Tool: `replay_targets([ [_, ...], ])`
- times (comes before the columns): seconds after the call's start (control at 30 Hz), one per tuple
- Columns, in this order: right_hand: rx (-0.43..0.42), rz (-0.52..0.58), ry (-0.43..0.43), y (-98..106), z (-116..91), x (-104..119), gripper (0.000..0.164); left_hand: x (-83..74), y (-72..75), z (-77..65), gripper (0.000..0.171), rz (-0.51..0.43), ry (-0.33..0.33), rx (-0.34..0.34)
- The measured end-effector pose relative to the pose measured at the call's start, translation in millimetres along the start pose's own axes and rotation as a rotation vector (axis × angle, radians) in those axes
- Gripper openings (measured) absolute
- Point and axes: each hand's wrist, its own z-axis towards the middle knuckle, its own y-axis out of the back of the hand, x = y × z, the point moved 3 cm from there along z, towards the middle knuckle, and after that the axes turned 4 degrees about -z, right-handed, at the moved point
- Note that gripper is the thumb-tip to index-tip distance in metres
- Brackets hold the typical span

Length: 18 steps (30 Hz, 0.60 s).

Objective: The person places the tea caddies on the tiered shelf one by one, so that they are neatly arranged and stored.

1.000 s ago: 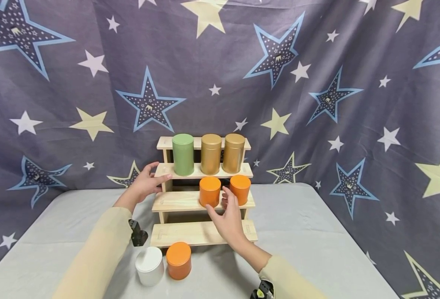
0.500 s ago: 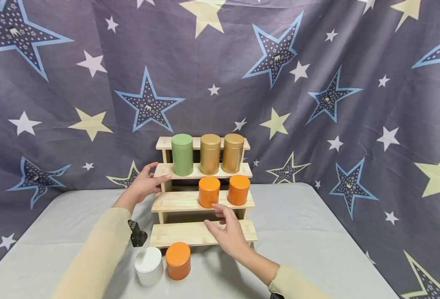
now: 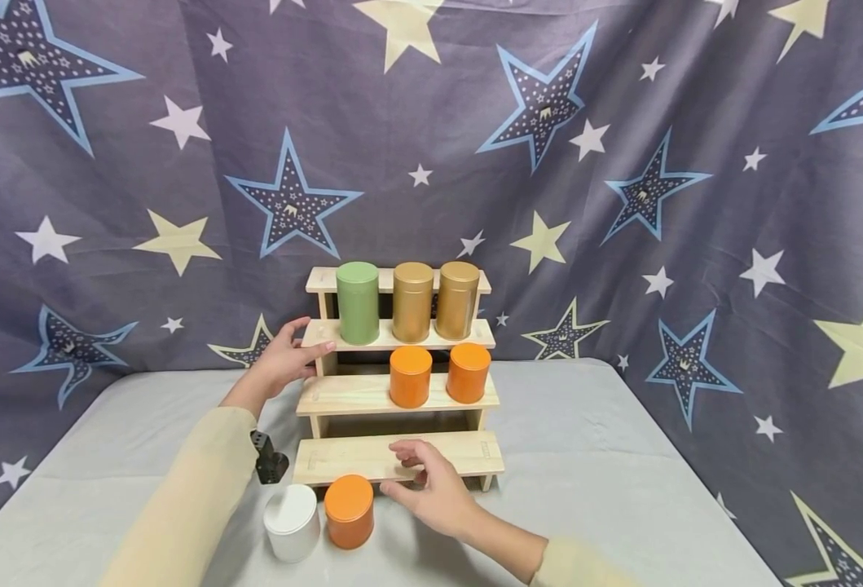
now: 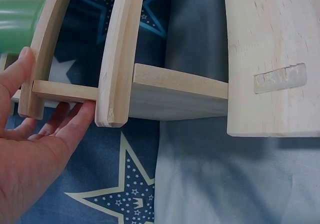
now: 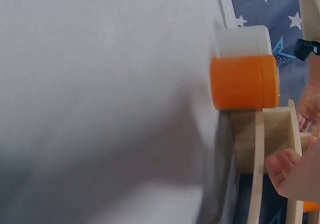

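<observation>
A stepped wooden shelf [image 3: 394, 458] stands against the backdrop. With the thumb over the end of the second-highest step and fingers underneath, my left hand [image 3: 284, 363] holds its left side; the left wrist view shows the thumb [image 4: 19, 66] on the board. My right hand [image 3: 434, 493], fingers loosely bent and holding nothing, hovers in front of the lowest step. Just left of it an orange tin [image 3: 350, 512] stands on the table beside a white tin [image 3: 292, 523]. Both tins also show in the right wrist view, the orange tin [image 5: 244, 82] nearer.
A green tin [image 3: 358, 304] and two gold tins, left [image 3: 412, 303] and right [image 3: 458, 302], stand on the second-highest step. One step lower are two more orange tins, left [image 3: 411, 377] and right [image 3: 468, 373]. A grey cloth [image 3: 592, 473] covers the table.
My right hand has withdrawn from the orange tins on the shelf, coming down and left toward the orange tin on the table. My left hand stays where it was.
</observation>
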Motion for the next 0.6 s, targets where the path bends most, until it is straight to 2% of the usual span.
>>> replay_targets([
  [0.1,0.033,0.003,0.006,-7.5,-3.2,-1.4,0.048,-0.3,-0.2,-0.2,0.088,-0.005,0.000,0.002],
  [0.3,0.004,0.035,0.095,-14.9,-9.9,0.8,0.047,0.4,-0.3,0.2,0.088,0.009,0.006,-0.008],
  [0.4,0.019,0.048,0.126,-18.7,-12.2,1.4,0.048,0.2,-0.1,0.2,0.087,0.011,0.006,-0.012],
  [0.6,0.064,0.063,0.118,-28.7,-14.2,0.7,0.048,0.1,-0.6,0.2,0.088,0.017,0.007,-0.017],
])
